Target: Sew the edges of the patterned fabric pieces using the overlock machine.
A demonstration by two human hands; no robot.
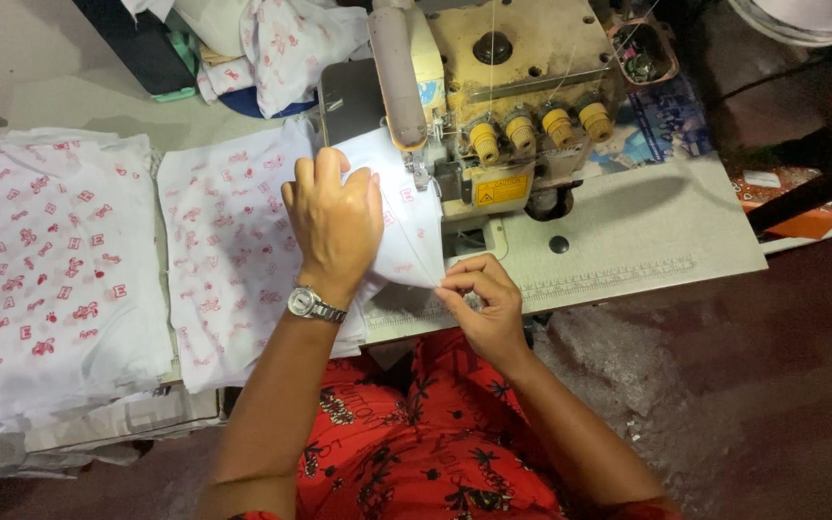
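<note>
Two hands on one white fabric piece (pixel 406 231): left hand (pixel 337 226) flat, pressing it near the overlock machine (pixel 503 96); right hand (pixel 483 303) pinching its near corner, fold running toward the presser foot.

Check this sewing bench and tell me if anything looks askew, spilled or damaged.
Nothing stands out. The left hand presses white cloth flat before the sewing machine, the right hand pinches its near corner, and two stacks of printed cloth lie fairly tidily alongside.
</note>
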